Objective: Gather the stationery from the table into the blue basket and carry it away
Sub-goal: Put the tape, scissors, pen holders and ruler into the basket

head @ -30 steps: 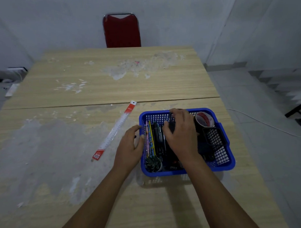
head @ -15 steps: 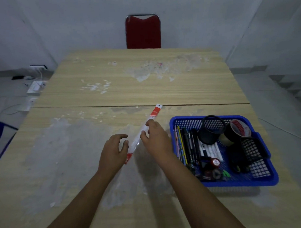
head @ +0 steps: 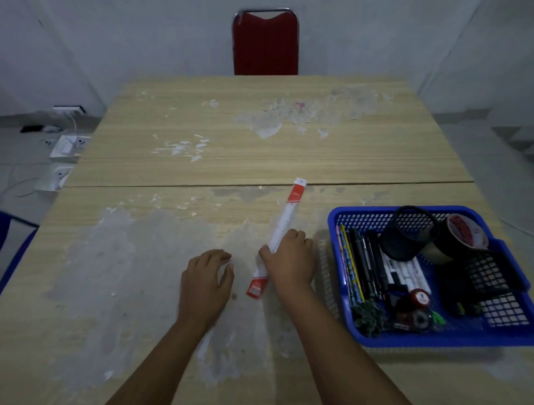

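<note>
- The right hand point(head: 291, 260) lies over the lower part of the ruler point(head: 281, 230), fingers curled down on it and thumb at its left edge; it looks like a pinch on the ruler.
- The ruler is clear with red ends and lies slanted on the table point(head: 166, 289), its far end near the seam between the two table tops, its near end poking out below the right hand.
- The left hand point(head: 207, 280) rests just left of the ruler's near end, fingers loosely bent, holding nothing.
- The blue basket point(head: 436, 340) stands on the table to the right of the right hand, apart from it.
- Inside the basket: pencils point(head: 349, 265) and pens point(head: 366, 260) along its left side, a black mesh cup point(head: 408, 237), a tape roll point(head: 463, 236) and a black mesh tray point(head: 496, 271).
- A red chair point(head: 265, 41) stands at the table's far end.
</note>
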